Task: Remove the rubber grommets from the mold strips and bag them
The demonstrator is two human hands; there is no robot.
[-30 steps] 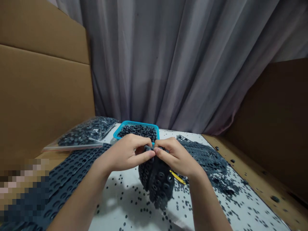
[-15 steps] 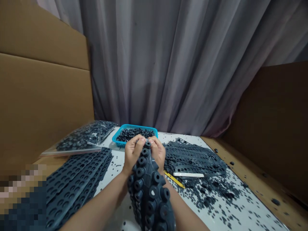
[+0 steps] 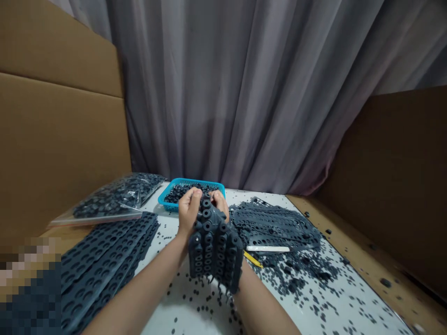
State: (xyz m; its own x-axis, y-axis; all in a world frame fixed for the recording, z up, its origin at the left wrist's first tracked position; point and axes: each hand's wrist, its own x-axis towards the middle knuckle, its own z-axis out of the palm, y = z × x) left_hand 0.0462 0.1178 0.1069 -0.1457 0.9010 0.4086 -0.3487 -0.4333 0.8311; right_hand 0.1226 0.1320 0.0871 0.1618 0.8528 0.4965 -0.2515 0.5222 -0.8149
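head | left hand (image 3: 188, 211), right hand (image 3: 220, 203) grip rubber sheet (image 3: 214, 251) | right half-hidden

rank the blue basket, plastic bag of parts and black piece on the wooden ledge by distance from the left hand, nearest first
1. blue basket, just beyond the left hand
2. plastic bag of parts, off to the left
3. black piece, far right on the wooden ledge
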